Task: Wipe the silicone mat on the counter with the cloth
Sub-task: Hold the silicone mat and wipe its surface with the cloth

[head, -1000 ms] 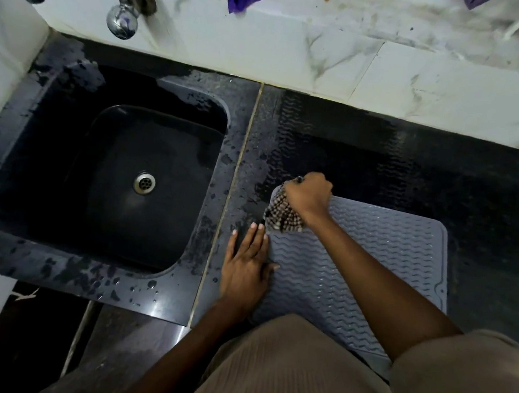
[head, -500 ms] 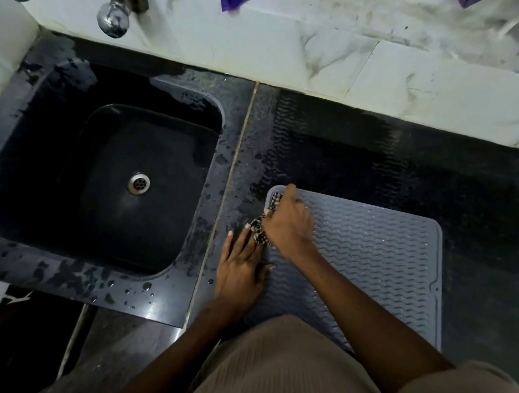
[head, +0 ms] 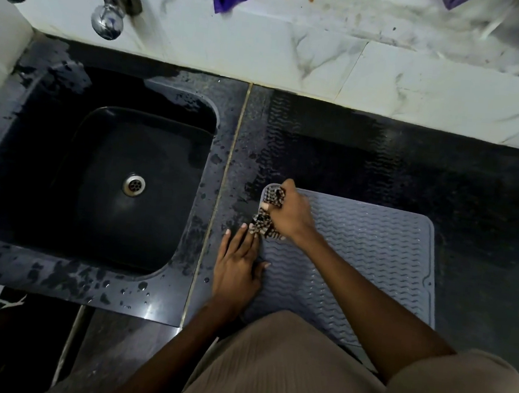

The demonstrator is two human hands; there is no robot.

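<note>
— How are the hands?
— The left hand (head: 235,267) lies flat, fingers straight and pointing forward. The right hand (head: 291,215) is curled, gripping the cloth (head: 265,219), its arm reaching diagonally forward-left.

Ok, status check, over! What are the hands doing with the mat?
Right hand grips the checked cloth at the mat's far-left corner. Left hand flat, pinning the mat's left edge. Nothing in the way.
</note>
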